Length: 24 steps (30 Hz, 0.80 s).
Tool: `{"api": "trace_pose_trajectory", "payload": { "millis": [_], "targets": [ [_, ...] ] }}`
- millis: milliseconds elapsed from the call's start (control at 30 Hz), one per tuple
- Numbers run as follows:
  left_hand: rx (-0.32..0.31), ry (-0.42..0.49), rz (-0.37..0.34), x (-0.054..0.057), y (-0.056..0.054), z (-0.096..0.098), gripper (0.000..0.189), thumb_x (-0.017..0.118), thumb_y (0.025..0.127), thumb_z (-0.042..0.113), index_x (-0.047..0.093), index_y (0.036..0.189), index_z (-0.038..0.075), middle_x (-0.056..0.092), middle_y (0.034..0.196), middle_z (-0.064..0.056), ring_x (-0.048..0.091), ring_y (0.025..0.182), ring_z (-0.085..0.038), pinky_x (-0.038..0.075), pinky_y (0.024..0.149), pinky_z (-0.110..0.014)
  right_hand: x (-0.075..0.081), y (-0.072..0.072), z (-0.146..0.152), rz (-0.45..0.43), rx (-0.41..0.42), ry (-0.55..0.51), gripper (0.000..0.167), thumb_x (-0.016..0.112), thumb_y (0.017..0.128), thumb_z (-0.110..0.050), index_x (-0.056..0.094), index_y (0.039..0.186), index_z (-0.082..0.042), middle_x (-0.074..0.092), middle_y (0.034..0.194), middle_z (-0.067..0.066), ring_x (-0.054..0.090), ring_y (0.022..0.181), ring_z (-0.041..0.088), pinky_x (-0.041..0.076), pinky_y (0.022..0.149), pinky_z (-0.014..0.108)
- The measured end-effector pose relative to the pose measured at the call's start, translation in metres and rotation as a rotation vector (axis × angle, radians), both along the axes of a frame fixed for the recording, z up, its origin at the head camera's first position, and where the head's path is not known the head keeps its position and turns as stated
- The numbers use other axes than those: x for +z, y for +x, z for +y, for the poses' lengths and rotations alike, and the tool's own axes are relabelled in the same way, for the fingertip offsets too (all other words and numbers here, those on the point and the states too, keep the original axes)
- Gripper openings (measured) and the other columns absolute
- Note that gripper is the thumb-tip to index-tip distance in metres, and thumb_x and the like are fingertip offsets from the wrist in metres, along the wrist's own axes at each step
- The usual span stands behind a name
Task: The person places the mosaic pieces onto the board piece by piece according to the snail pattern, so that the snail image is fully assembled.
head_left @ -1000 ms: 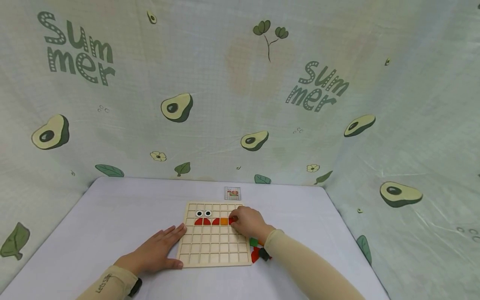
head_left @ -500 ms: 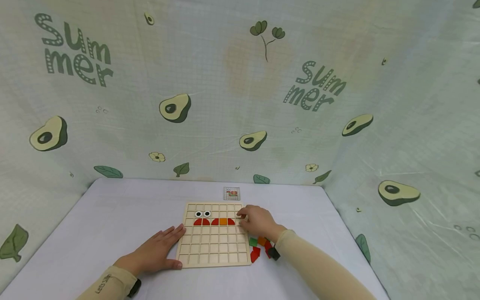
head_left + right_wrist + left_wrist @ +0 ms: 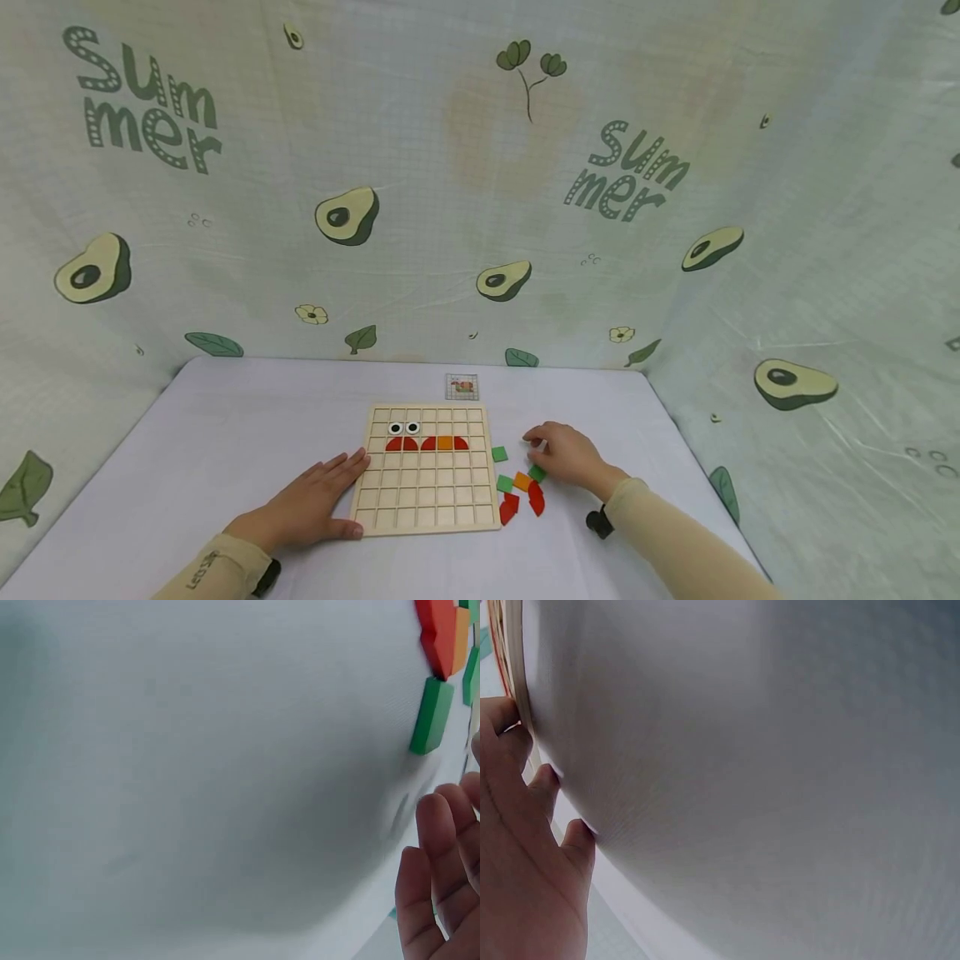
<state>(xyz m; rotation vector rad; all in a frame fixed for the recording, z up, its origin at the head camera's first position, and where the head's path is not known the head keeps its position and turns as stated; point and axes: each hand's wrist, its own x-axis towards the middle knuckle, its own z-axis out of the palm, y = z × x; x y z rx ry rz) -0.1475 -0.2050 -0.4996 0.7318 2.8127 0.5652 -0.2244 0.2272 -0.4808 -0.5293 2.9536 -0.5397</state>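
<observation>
A wooden grid board lies flat on the table. In its upper rows sit two round eye pieces, several red curved pieces and an orange square. My left hand rests with extended fingers along the board's left edge; the left wrist view shows its fingers at that edge. My right hand is to the right of the board, fingers bent loosely, nothing seen between them. Just beside it is a green piece, seen as a green block in the right wrist view.
Loose pieces lie right of the board: green squares, an orange one and red ones. A small picture card lies behind the board. A dark object shows at the right wrist. Printed cloth hangs behind the table.
My right hand has let go of the red piece right of the orange square and moved right, off the board. More loose pieces show now. The left hand stays put.
</observation>
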Motion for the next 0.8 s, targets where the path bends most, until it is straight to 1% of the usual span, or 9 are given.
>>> {"api": "trace_pose_trajectory", "payload": {
  "millis": [67,233,467,667,800],
  "targets": [
    [-0.001,0.003,0.002,0.000,0.000,0.000,0.105,0.072,0.077,0.065,0.035,0.154,0.003,0.031,0.159,-0.015,0.029,0.143,-0.043,0.024,0.113,-0.065,-0.002,0.002,0.006,-0.009,0.007,-0.017,0.027,0.075,0.090,-0.023,0.073,0.116,-0.015,0.064,0.095,-0.010,0.054,0.078,0.010,0.053,0.073,0.029],
    [-0.007,0.012,0.011,0.000,0.000,-0.001,0.105,0.072,0.078,0.064,0.035,0.154,0.002,0.032,0.159,-0.016,0.029,0.142,-0.044,0.024,0.112,-0.065,-0.003,0.006,0.017,-0.044,0.056,-0.075,0.028,0.072,0.092,-0.019,0.071,0.120,-0.014,0.066,0.103,-0.008,0.055,0.084,0.011,0.054,0.076,0.031],
    [-0.012,0.019,0.013,0.001,0.000,0.000,0.105,0.072,0.078,0.064,0.035,0.153,0.001,0.032,0.159,-0.016,0.029,0.142,-0.044,0.024,0.112,-0.066,-0.004,0.009,0.026,-0.080,0.088,-0.121,0.029,0.068,0.094,-0.014,0.069,0.123,-0.014,0.065,0.110,-0.007,0.056,0.090,0.012,0.054,0.081,0.034],
    [-0.010,0.018,0.022,0.000,0.000,0.000,0.105,0.071,0.078,0.066,0.036,0.153,0.001,0.032,0.159,-0.016,0.030,0.142,-0.044,0.024,0.113,-0.065,-0.007,0.012,0.032,-0.109,0.113,-0.164,0.035,0.072,0.089,-0.010,0.068,0.124,-0.016,0.063,0.117,-0.007,0.056,0.100,0.016,0.054,0.088,0.038],
    [-0.009,0.014,0.025,-0.001,0.000,-0.001,0.106,0.070,0.078,0.067,0.036,0.153,0.002,0.032,0.159,-0.015,0.030,0.142,-0.044,0.024,0.113,-0.064,-0.012,0.012,0.034,-0.120,0.126,-0.159,0.032,0.075,0.089,-0.011,0.071,0.120,-0.019,0.060,0.121,-0.007,0.055,0.108,0.017,0.054,0.092,0.040]
  ]
}}
